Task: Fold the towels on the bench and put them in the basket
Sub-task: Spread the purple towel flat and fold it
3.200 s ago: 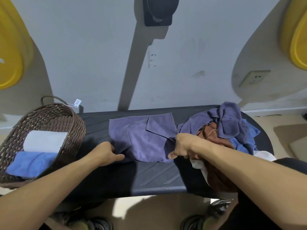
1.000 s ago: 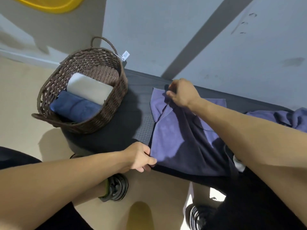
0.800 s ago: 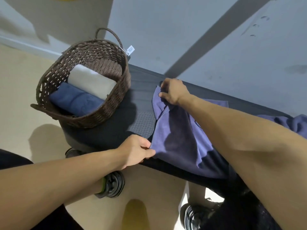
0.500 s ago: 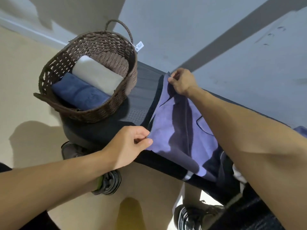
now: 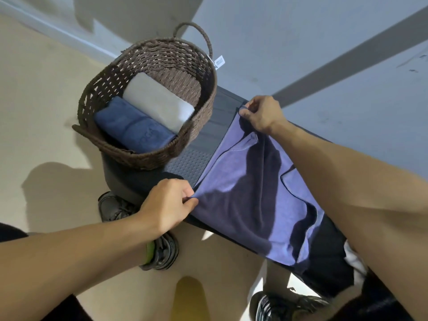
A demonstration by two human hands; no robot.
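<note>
The purple towel is lying soft and limp across the bench beside the basket, so the left hand and right hand are sensibly pinching its two near-basket corners.

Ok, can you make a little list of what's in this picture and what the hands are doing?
left hand: pinching the near corner of the purple towel
right hand: pinching the far corner
purple towel: spread across the bench, not yet folded
basket: on the bench end, left of the towel
in basket: blue towel and white towel, folded, side by side
</note>
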